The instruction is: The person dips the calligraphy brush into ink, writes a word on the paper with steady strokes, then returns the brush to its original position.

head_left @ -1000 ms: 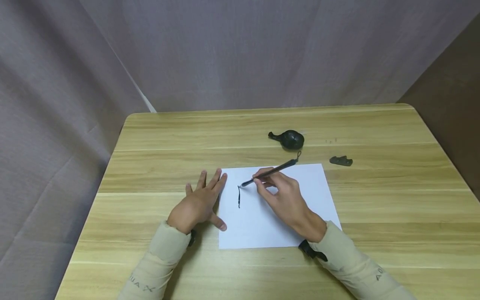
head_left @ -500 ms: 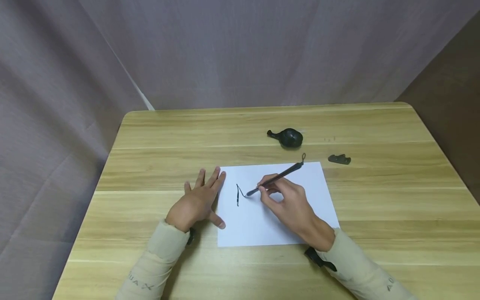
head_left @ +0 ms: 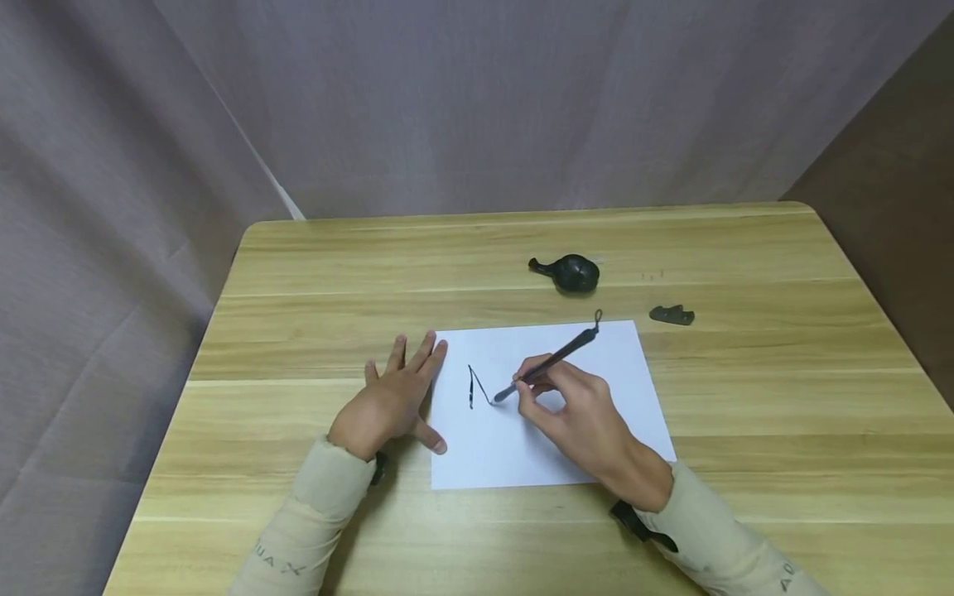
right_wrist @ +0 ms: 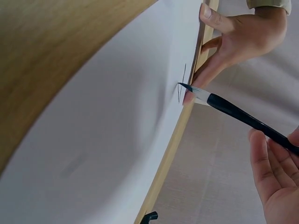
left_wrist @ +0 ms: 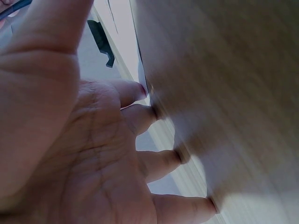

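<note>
We are pinching a calligraphy brush (head_left: 564, 351) in our right grip (head_left: 580, 407), touching it to paper (head_left: 477, 455) below; our left grip (head_left: 387, 404) is resting splayed.

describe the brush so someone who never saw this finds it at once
On the wooden table lies a white sheet of paper. Slanting over that sheet, in the right hand's grip, is the brush. Long, thin and loop-ended, it differs from the rounded black object and the flat dark piece lying off the sheet.

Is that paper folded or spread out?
Spread out: in the head view, the paper lies open on the table, no fold showing, though the right hand hides part.
</note>
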The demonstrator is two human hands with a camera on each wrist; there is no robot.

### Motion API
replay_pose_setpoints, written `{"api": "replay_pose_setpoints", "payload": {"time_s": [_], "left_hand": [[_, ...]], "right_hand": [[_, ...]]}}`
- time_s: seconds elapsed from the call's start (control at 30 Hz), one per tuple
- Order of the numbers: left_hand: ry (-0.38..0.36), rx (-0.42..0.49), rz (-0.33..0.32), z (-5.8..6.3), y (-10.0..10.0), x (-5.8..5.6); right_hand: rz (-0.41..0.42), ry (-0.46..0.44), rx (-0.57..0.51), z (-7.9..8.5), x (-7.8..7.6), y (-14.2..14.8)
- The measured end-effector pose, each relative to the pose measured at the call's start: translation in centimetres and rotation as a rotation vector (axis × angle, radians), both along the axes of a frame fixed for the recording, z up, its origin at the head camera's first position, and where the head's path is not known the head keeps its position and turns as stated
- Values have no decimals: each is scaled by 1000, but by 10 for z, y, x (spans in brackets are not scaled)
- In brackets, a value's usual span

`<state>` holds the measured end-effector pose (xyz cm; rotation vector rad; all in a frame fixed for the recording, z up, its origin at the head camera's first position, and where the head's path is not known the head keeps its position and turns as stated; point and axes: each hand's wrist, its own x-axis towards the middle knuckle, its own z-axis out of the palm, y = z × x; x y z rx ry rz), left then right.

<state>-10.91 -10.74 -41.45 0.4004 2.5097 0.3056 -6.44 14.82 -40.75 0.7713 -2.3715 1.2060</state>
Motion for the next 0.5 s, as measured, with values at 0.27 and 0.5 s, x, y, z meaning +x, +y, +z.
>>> {"api": "replay_pose_setpoints", "payload": {"time_s": [0.27,0.5], "left_hand": [[4,3,-2,-1,-1,-1],[3,16,2,0,-1,0]], "right_hand": [[5,-8,8,0,-1,-1],[6,-10,25,1,-5,0]]}}
